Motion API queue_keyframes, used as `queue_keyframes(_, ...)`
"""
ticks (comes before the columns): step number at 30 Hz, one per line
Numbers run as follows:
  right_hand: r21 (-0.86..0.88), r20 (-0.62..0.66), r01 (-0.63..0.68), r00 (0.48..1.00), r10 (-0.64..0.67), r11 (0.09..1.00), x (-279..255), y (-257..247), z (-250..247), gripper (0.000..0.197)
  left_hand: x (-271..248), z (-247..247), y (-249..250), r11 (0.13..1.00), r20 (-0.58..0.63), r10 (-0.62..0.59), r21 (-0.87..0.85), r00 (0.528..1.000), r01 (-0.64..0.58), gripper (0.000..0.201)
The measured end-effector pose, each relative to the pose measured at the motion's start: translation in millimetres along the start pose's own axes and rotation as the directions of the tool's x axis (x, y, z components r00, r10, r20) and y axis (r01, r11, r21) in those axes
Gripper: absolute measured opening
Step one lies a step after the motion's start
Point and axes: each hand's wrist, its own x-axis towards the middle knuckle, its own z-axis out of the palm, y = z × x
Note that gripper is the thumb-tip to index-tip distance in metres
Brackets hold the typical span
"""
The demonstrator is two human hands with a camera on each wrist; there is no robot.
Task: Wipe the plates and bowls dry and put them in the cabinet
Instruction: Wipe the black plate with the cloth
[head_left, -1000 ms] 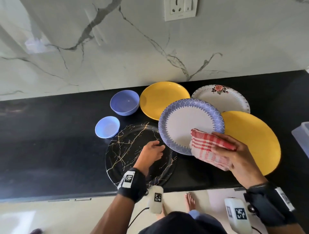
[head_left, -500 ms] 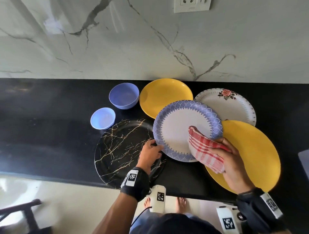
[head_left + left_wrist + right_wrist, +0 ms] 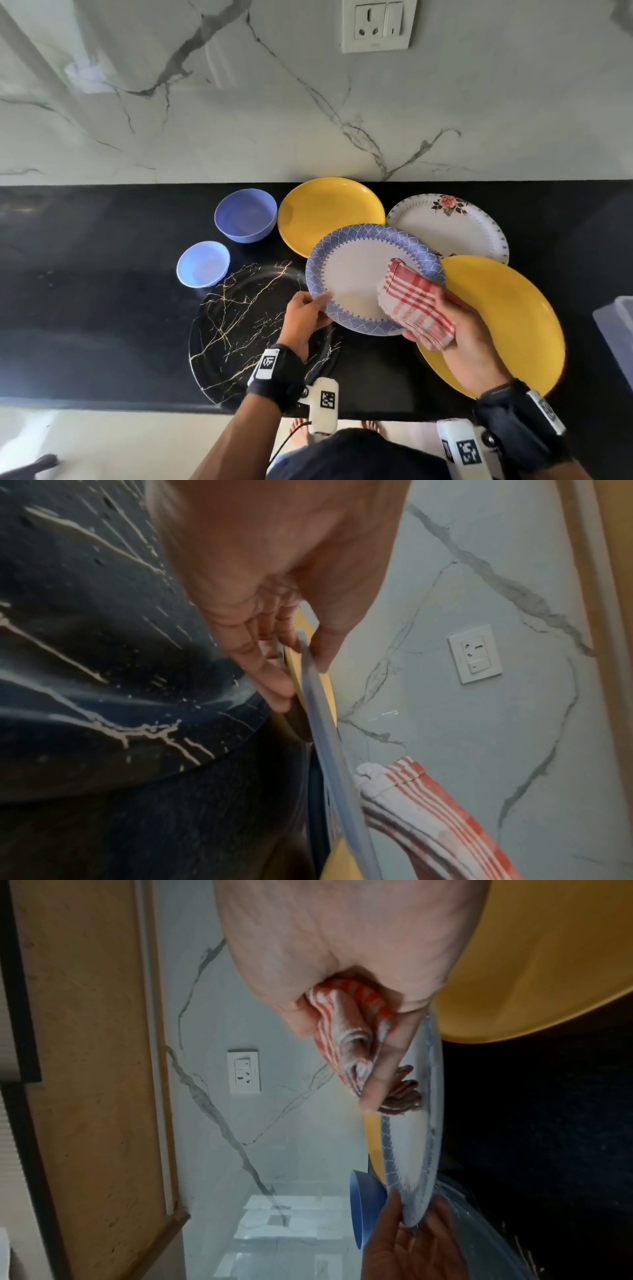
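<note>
Evidently the wiping step was in hand: the blue-rimmed plate (image 3: 359,274), lifted off the desk (image 3: 85,308) beside the black marbled plate (image 3: 246,329), was pinched at its rim by the left hand (image 3: 305,317), while the right hand's (image 3: 469,342) grip was closed around the checked cloth (image 3: 414,305) pressed on it. Next, probably, sweeping the remaining face. Left of that plate, the larger bowl (image 3: 246,216) and smaller bowl (image 3: 203,263) looked empty.
</note>
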Motion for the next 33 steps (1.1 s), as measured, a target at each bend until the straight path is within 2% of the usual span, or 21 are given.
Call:
queue_keyframes(2, 0.061, 0.003, 0.024, 1.000, -0.024, 0.998, -3.6, 1.4, 3.4, 0.041, -1.2, 0.3, 2.9, 0.997, 0.031, 0.022, -0.078, 0.999, -0.019, 0.019)
queue_keyframes(5, 0.121, -0.011, 0.066, 0.998, -0.065, 0.990, -8.1, 3.2, 6.7, 0.040, -4.2, -1.4, 7.2, 0.977, 0.094, 0.062, -0.209, 0.994, -0.041, 0.036)
queue_keyframes(7, 0.129, -0.029, 0.092, 0.996, -0.089, 0.987, -12.1, 2.7, 8.3, 0.039, -6.2, -3.5, 10.0, 0.957, 0.100, 0.079, -0.284, 0.992, -0.048, 0.042)
queue_keyframes(11, 0.086, -0.098, 0.155, 0.984, -0.146, 0.984, -17.5, 3.2, 10.8, 0.034, -7.0, -9.1, 11.8, 0.942, 0.088, 0.094, -0.330, 0.992, -0.060, 0.050)
queue_keyframes(15, -0.075, -0.133, 0.209, 0.967, -0.218, 0.975, -20.4, 15.4, 9.8, 0.033, -13.2, -15.2, 9.2, 0.954, 0.098, 0.115, -0.289, 0.989, -0.082, 0.061)
queue_keyframes(18, -0.161, -0.097, 0.197, 0.972, -0.214, 0.967, -19.4, 27.1, 10.0, 0.056, -17.2, -21.3, 5.7, 0.959, 0.123, 0.096, -0.277, 0.988, -0.058, 0.073)
queue_keyframes(23, -0.213, -0.094, 0.195, 0.971, -0.218, 0.958, -9.7, 40.8, 16.1, 0.025, -18.4, -32.9, 0.7, 0.975, 0.153, 0.034, -0.221, 0.988, 0.001, 0.069)
queue_keyframes(27, -0.268, -0.082, 0.191, 0.972, -0.219, 0.945, -4.8, 48.0, 15.9, 0.024, -15.1, -38.5, -6.4, 0.978, 0.137, 0.006, -0.206, 0.991, 0.023, 0.071)
queue_keyframes(33, -0.309, -0.064, 0.197, 0.972, -0.227, 0.930, -4.2, 46.8, 18.2, 0.025, -10.9, -36.3, -8.2, 0.991, 0.128, 0.025, -0.133, 0.991, -0.008, 0.068)
